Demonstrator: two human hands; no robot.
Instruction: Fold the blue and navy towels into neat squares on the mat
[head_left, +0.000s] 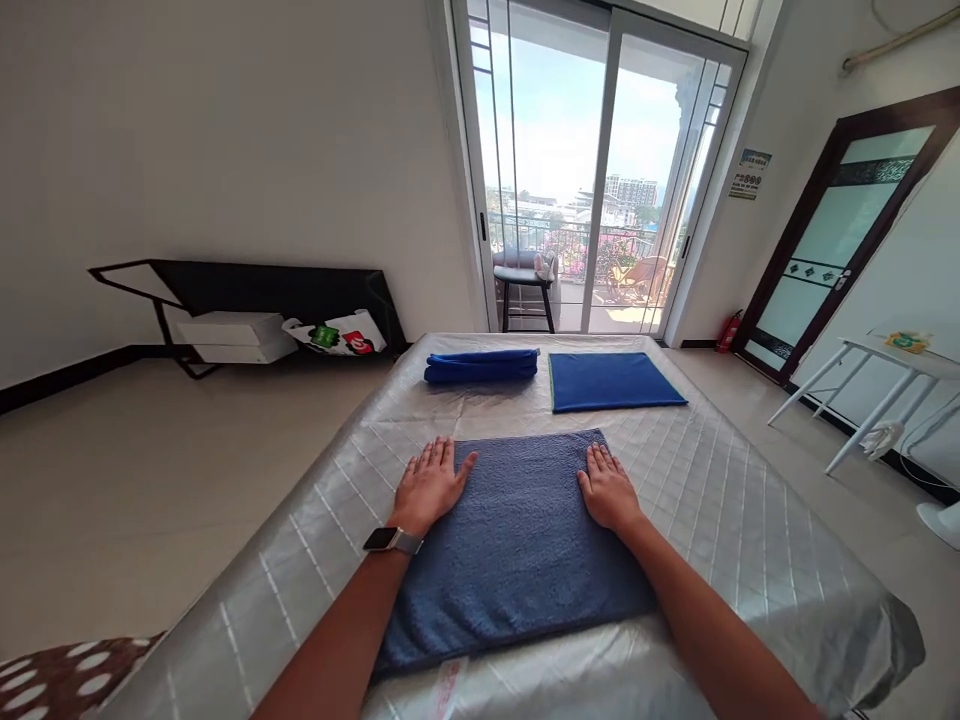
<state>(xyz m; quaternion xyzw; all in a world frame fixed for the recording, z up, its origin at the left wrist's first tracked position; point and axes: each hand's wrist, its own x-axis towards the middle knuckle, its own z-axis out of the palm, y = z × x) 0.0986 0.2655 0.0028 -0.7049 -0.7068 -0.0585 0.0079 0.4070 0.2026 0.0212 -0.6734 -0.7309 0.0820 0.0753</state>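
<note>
A grey-blue towel (517, 540) lies spread flat on the mattress (727, 510), which has a shiny silvery cover. My left hand (429, 486) rests flat on the towel's left edge near its far corner, thumb spread out over the cloth. On the far right corner lies my right hand (606, 486), palm down with the fingers stretched forward. Neither hand grips anything. Slight wrinkles run along the towel's near edge. Beyond it are a folded or rolled dark blue cloth (481, 366) and a flat blue cloth (615, 381) with a light green edge.
To the left, a black rack (277, 290) holds white boxes (236, 335) and a printed bag (341, 335). Glass sliding doors (600, 170) stand behind the mattress. On the right are a white table (885, 355), a fire extinguisher (728, 332) and a brown-framed door (847, 240).
</note>
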